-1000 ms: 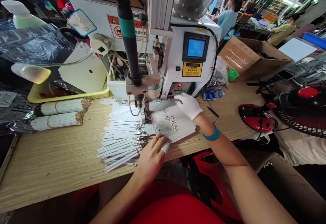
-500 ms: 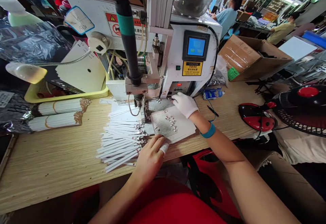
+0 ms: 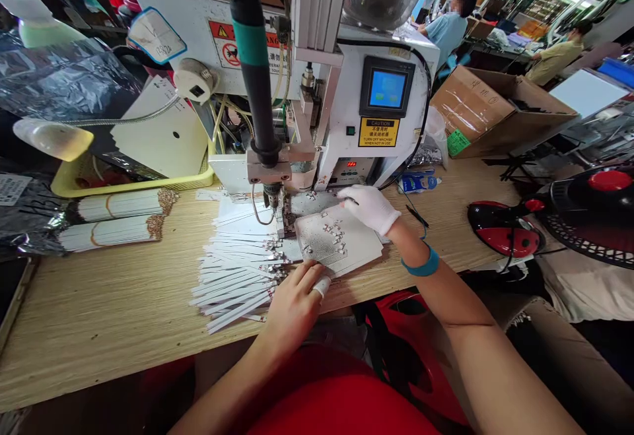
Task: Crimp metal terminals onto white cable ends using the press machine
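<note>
My left hand (image 3: 294, 300), bare with a white cover on one finger, is closed with curled fingers at the near left edge of a shallow tray (image 3: 324, 263). What its fingertips hold is hidden. My right hand (image 3: 371, 208), in a white glove, is pinched just above the tray's far right side; a small dark bit shows at its fingers, too small to name. Several small parts (image 3: 337, 234) lie on the tray. Left of it, white flat strips (image 3: 232, 283) with small metal-looking ends are fanned out. A machine's teal-banded soldering head (image 3: 271, 191) stands over their far end.
The machine carries a blue screen (image 3: 386, 88). At left are banded strip bundles (image 3: 106, 234) and a yellow basket (image 3: 131, 189). On the right stand a black-and-red fan (image 3: 510, 230) and an open carton (image 3: 495, 115). Two people work farther back.
My right hand has drawn slightly back and to the right, away from the machine's base. My left hand stays at the tray edge. The whole view has shifted a little.
</note>
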The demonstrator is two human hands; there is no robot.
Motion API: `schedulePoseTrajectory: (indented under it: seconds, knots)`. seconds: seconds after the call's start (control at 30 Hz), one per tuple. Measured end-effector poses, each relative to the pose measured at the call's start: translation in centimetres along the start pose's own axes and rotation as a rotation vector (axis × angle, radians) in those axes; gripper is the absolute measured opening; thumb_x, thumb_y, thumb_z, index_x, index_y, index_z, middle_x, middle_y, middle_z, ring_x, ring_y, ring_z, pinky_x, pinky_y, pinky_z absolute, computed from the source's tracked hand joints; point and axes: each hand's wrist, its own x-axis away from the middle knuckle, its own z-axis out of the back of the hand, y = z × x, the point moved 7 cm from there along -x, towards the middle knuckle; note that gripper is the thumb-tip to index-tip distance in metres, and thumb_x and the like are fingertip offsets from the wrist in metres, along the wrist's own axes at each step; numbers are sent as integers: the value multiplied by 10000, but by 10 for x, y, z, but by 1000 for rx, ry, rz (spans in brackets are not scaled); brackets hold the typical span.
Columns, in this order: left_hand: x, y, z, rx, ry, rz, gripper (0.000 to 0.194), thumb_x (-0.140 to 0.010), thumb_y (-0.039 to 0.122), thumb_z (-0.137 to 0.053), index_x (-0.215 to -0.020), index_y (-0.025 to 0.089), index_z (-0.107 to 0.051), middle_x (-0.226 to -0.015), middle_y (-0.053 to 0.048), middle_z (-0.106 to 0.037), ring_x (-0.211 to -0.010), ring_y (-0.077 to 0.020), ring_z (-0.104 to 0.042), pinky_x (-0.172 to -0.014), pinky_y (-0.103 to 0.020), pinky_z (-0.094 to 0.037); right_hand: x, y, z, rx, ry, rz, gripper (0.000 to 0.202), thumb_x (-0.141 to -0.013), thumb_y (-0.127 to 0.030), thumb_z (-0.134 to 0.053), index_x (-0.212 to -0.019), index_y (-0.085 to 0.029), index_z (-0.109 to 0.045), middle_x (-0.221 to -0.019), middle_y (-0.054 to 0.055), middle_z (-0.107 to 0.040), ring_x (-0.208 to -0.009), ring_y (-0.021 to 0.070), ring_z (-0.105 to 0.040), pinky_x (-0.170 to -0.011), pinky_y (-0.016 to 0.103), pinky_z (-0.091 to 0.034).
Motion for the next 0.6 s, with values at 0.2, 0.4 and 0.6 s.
schedulePoseTrajectory:
  seconds: [0.2,0.4,0.6]
  knots:
    - [2,1,0,-8,9,1,209,-808,52,-527,-914,125,-692,-1105,-105,-667,-1103,-260,-547,-852,-362,-564,-18,-4,-7,226,-21,-134,280,-958,-260,-418,-1070,-200,-668,-1085,103,-647,-866,236,-651,-680,308,-432]
    - [-1,0,-1,12,-9,12,205,-803,44,-541,-924,124,-685,-1111,-106,-663,-1095,-260,-553,-848,-362,-565,-1,-9,-2,18,-48,23,244,-948,-256,-465,-1022,-218,-694,-1042,38,-677,-974,201,-620,-809,280,-431]
    - [-1,-1,0,16,-3,20,190,-806,53,-546,-916,128,-680,-1112,-108,-658,-1093,-263,-556,-839,-366,-566,-7,-5,-4,134,-5,-42,348,-965,-270,-417,-1218,-237,-653,-1101,74,-646,-952,220,-623,-728,293,-428]
